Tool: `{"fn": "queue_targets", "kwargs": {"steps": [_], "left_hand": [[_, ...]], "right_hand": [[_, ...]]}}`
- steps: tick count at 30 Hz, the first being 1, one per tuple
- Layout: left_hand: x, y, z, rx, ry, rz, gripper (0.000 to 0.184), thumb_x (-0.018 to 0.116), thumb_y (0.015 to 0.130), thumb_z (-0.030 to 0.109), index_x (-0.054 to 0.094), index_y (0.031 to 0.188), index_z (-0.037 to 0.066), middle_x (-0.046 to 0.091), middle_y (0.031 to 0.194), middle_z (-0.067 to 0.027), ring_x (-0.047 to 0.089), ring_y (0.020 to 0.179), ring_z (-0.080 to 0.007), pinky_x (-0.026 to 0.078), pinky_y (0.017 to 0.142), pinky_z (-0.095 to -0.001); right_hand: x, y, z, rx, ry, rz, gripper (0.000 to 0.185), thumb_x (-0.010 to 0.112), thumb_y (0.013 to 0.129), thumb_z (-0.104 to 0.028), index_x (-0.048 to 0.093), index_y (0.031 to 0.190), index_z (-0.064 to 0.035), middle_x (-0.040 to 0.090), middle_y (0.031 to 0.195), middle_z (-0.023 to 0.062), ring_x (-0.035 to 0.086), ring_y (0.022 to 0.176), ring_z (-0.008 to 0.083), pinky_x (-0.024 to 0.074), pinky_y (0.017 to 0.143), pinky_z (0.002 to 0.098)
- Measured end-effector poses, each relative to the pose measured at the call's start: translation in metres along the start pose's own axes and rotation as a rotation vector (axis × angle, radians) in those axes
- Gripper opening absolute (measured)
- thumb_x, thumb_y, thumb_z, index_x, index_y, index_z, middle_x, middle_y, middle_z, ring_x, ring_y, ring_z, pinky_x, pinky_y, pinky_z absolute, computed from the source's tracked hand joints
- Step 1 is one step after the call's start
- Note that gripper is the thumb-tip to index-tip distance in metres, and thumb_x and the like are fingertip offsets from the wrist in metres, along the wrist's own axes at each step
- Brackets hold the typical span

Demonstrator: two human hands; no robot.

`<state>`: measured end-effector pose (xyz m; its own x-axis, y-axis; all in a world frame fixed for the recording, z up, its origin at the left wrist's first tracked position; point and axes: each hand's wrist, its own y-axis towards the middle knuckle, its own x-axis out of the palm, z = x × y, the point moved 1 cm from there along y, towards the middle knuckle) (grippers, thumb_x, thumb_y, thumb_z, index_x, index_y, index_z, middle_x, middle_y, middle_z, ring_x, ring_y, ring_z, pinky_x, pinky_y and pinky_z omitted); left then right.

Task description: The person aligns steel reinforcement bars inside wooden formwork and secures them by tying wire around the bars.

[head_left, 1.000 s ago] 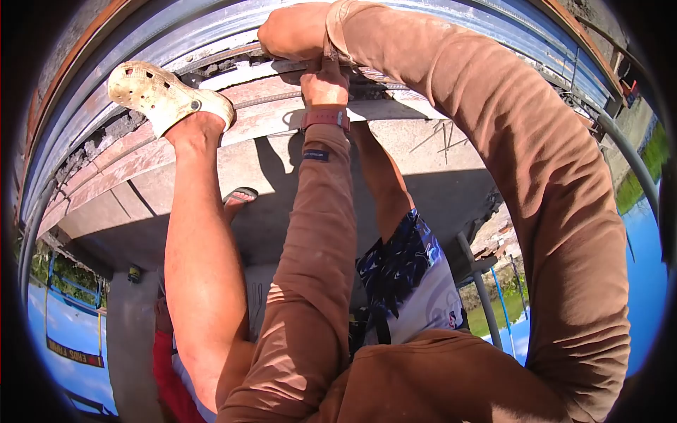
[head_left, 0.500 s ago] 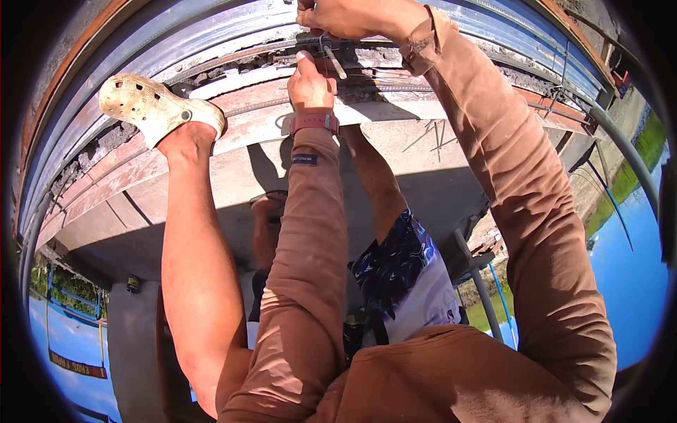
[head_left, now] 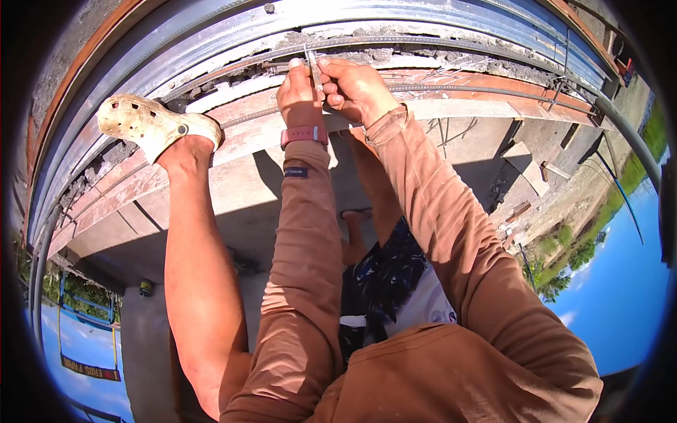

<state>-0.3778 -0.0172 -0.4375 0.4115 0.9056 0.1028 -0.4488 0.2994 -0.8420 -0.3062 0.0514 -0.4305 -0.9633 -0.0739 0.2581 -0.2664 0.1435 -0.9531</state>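
My left hand (head_left: 301,97), with a pink watch on its wrist, is closed beside a horizontal rebar (head_left: 416,41). What its fingers pinch is hidden. My right hand (head_left: 358,88) is closed right next to it, its curled fingers on a slim, pale, rod-like tool (head_left: 314,69). The tool's tip reaches up to the rebar, and its exact kind is unclear. Both hands are above a second rebar (head_left: 451,89) that runs along a reddish board.
Corrugated metal sheets (head_left: 395,15) lie beyond the rebars. My foot in a cream clog (head_left: 144,123) rests on the board at left. A grey pipe (head_left: 631,144) curves along the right. Another person's bare foot (head_left: 355,220) shows below, near a concrete wall (head_left: 233,180).
My right hand has come down from above the rebar to beside my left hand. The tool, earlier slanting from the rebar, now stands nearly upright between the hands. The view has shifted slightly.
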Motion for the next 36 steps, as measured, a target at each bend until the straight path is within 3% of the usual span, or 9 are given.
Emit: {"fn": "queue_targets", "kwargs": {"steps": [5,7,10,11,13,19,20,31,36], "left_hand": [[-0.013,0.011,-0.016,0.03,-0.016,0.004,0.033,0.048,0.091,0.031,0.057,0.084,0.0,0.052,0.055,-0.0054,0.043,0.045,-0.011,0.031,0.043,-0.0249],[-0.025,0.019,-0.026,0.624,0.731,-0.112,0.027,0.05,0.091,0.026,0.055,0.086,0.0,0.051,0.054,-0.004,0.043,0.046,-0.0102,0.031,0.043,-0.0238],[-0.031,0.028,-0.038,0.692,0.737,-0.139,0.023,0.053,0.09,0.022,0.054,0.091,0.0,0.052,0.056,-0.0028,0.042,0.046,-0.0098,0.031,0.043,-0.023],[-0.024,0.021,-0.028,0.695,0.74,-0.138,0.023,0.053,0.09,0.022,0.054,0.091,0.0,0.052,0.056,-0.0028,0.042,0.046,-0.0098,0.031,0.043,-0.023],[-0.013,0.008,-0.019,0.035,0.017,-0.068,0.021,0.055,0.09,0.019,0.052,0.095,-0.001,0.052,0.057,-0.003,0.043,0.047,-0.0101,0.03,0.044,-0.0222],[-0.01,0.002,-0.019,0.035,-0.113,-0.185,0.019,0.046,0.093,0.018,0.056,0.089,0.002,0.055,0.071,-0.0045,0.047,0.052,-0.01,0.038,0.046,-0.0219],[-0.008,0.001,-0.019,0.086,-0.139,-0.184,0.02,0.045,0.094,0.02,0.055,0.089,0.003,0.054,0.071,-0.0017,0.047,0.055,-0.0094,0.038,0.048,-0.0209],[-0.037,-0.031,-0.016,0.087,-0.64,-0.563,0.046,0.033,0.094,0.025,0.037,0.13,-0.003,0.05,0.12,-0.0148,0.051,0.1,-0.0182,0.042,0.09,-0.0273],[-0.022,-0.051,0.011,0.299,-0.01,-0.276,0.047,0.043,0.093,0.03,0.043,0.127,-0.003,0.055,0.119,-0.0146,0.056,0.095,-0.0146,0.046,0.079,-0.0263]], "right_hand": [[-0.024,0.002,-0.005,-0.074,-0.065,0.155,0.011,0.052,0.089,-0.008,0.055,0.089,0.0026,0.049,0.065,0.0018,0.041,0.048,0.0079,0.0322,0.037,0.0223],[-0.026,0.0,-0.007,-0.138,-0.074,0.182,0.011,0.052,0.088,-0.007,0.055,0.088,0.003,0.05,0.064,0.0024,0.042,0.047,0.0084,0.0326,0.037,0.0229],[-0.023,-0.008,-0.011,-0.221,-0.145,0.215,0.01,0.051,0.088,-0.008,0.056,0.087,0.0014,0.05,0.065,0.0016,0.043,0.049,0.0081,0.0331,0.039,0.0224],[-0.023,-0.011,-0.012,-0.246,-0.209,0.223,0.01,0.051,0.089,-0.009,0.056,0.087,-0.0007,0.05,0.066,0.0002,0.044,0.051,0.0073,0.0333,0.04,0.0214],[-0.024,-0.018,-0.012,-0.283,-0.286,0.248,0.014,0.054,0.088,-0.011,0.058,0.078,-0.0018,0.051,0.061,0.0002,0.045,0.05,0.0069,0.0335,0.041,0.0216],[0.007,-0.062,-0.009,-0.837,-0.934,0.389,0.021,0.057,0.083,-0.017,0.06,0.074,0.0015,0.056,0.062,0.0144,0.057,0.059,0.0299,0.0436,0.056,0.0374],[0.013,-0.065,-0.002,-0.983,-0.961,0.378,0.019,0.058,0.085,-0.016,0.062,0.08,0.0023,0.057,0.06,0.009,0.053,0.057,0.0136,0.0425,0.054,0.0284],[0.038,-0.005,0.092,-1.108,-1.514,0.603,0.019,0.054,0.083,-0.015,0.063,0.091,0.0,0.062,0.093,0.0194,0.06,0.088,0.0318,0.0479,0.074,0.0375],[0.045,-0.005,0.089,-1.178,-1.814,0.644,0.02,0.054,0.083,-0.016,0.063,0.091,0.0,0.062,0.093,0.0202,0.059,0.09,0.0329,0.048,0.075,0.038]]}}
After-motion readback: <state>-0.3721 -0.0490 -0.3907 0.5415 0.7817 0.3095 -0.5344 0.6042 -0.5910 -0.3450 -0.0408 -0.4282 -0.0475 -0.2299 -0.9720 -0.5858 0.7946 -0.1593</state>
